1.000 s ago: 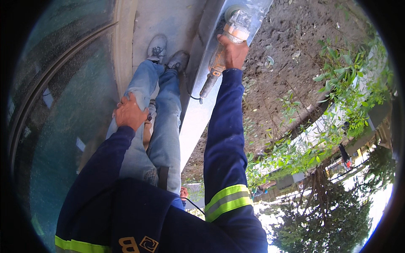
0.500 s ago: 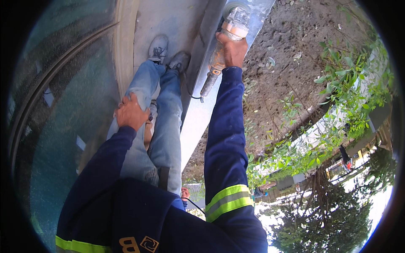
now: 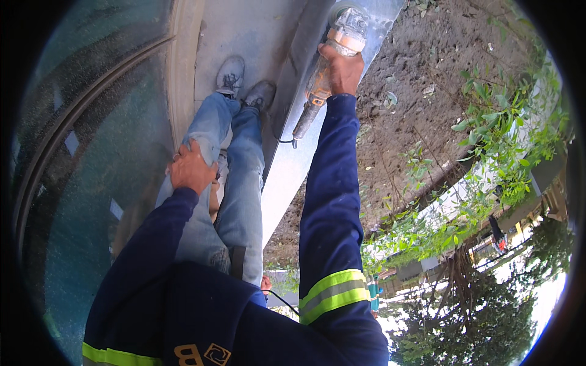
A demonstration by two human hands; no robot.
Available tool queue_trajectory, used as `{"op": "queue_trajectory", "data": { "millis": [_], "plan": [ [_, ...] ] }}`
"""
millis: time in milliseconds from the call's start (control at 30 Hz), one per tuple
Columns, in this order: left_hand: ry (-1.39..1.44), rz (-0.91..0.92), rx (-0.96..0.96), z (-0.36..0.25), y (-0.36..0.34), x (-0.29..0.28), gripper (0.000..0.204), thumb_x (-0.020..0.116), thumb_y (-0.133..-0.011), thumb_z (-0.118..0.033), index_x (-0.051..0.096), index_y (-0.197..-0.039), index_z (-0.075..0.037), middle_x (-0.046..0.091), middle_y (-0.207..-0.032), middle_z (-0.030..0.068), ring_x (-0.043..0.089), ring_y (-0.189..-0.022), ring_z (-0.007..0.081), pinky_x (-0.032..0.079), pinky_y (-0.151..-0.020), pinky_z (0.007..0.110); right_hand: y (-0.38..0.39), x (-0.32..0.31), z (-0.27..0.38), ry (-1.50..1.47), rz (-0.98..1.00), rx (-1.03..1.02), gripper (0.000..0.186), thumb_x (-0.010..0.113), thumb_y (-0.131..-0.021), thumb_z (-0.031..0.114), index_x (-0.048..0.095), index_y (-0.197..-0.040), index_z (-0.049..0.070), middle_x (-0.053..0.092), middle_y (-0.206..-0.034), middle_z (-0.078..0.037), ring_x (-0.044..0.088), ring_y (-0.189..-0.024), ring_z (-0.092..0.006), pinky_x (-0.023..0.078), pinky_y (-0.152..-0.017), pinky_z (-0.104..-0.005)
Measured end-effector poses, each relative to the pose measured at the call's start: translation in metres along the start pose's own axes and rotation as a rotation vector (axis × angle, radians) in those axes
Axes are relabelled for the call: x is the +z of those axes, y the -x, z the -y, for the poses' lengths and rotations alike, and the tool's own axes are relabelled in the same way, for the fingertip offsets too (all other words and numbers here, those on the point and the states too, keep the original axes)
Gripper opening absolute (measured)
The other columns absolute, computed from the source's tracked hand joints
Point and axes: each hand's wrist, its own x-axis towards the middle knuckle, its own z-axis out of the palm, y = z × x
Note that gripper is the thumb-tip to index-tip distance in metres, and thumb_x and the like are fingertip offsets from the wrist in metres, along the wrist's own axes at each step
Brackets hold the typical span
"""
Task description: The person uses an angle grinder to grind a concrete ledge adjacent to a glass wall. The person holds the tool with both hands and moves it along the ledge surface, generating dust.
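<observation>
My right hand [image 3: 342, 72] is wrapped round the body of a dusty orange angle grinder [image 3: 317, 91]. Its disc end rests on a long pale metal ledge [image 3: 282, 192], at the top of that strip. A black cord trails from the grinder's rear end. Lower and to the left, my left hand [image 3: 190, 168] grips my left knee, fingers curled over the faded jeans [image 3: 239, 177]. My two grey shoes [image 3: 229, 75] stand on the concrete walkway [image 3: 238, 27] beside the ledge.
Glass panels [image 3: 91, 183] in a beige frame [image 3: 180, 36] line the left. Right of the ledge are soil [image 3: 415, 73] and leafy plants [image 3: 488, 134]. Another person's hand [image 3: 266, 282] shows behind my legs, and a person in teal [image 3: 373, 291] is farther back.
The grinder and my right hand have shifted slightly to the right along with the arm. The person in teal shows more beside my right sleeve. My left hand stays on the knee.
</observation>
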Motion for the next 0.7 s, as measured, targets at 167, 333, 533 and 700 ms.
{"op": "queue_trajectory", "data": {
  "millis": [167,333,533,700],
  "plan": [
    [0.027,0.046,-0.002,0.001,-0.004,0.005,0.087,0.083,-0.087,-0.053,0.051,-0.151,-0.003,0.064,-0.129,0.0234,0.069,-0.119,0.0452,0.059,-0.093,0.064,-0.005,0.005,0.022,-0.067,0.021,-0.002,0.050,0.089,-0.075,0.019,0.074,-0.116,-0.005,0.078,-0.106,-0.014,0.073,-0.089,-0.0242,0.059,-0.084,-0.0393],
    [0.018,0.041,-0.005,0.002,-0.002,-0.001,0.087,0.083,-0.087,-0.053,0.051,-0.150,-0.003,0.064,-0.130,0.0239,0.069,-0.121,0.0457,0.059,-0.094,0.064,-0.027,0.006,0.029,-0.082,-0.004,-0.007,0.050,0.089,-0.075,0.019,0.074,-0.116,-0.006,0.078,-0.106,-0.014,0.072,-0.090,-0.0248,0.058,-0.083,-0.0396],
    [0.024,0.050,-0.009,0.001,-0.001,-0.004,0.089,0.083,-0.087,-0.053,0.050,-0.153,-0.002,0.064,-0.130,0.0246,0.069,-0.121,0.0464,0.059,-0.096,0.064,-0.031,0.005,0.029,-0.076,0.016,-0.022,0.050,0.089,-0.075,0.019,0.075,-0.116,-0.005,0.078,-0.106,-0.014,0.073,-0.090,-0.0249,0.058,-0.084,-0.0399],
    [0.038,0.044,-0.003,0.004,0.000,-0.005,0.088,0.082,-0.088,-0.052,0.050,-0.153,-0.002,0.064,-0.132,0.0254,0.069,-0.121,0.0467,0.059,-0.097,0.063,-0.002,0.006,0.006,-0.024,-0.002,-0.004,0.050,0.088,-0.076,0.019,0.075,-0.117,-0.005,0.079,-0.107,-0.014,0.074,-0.092,-0.0244,0.059,-0.086,-0.0387]
  ]
}}
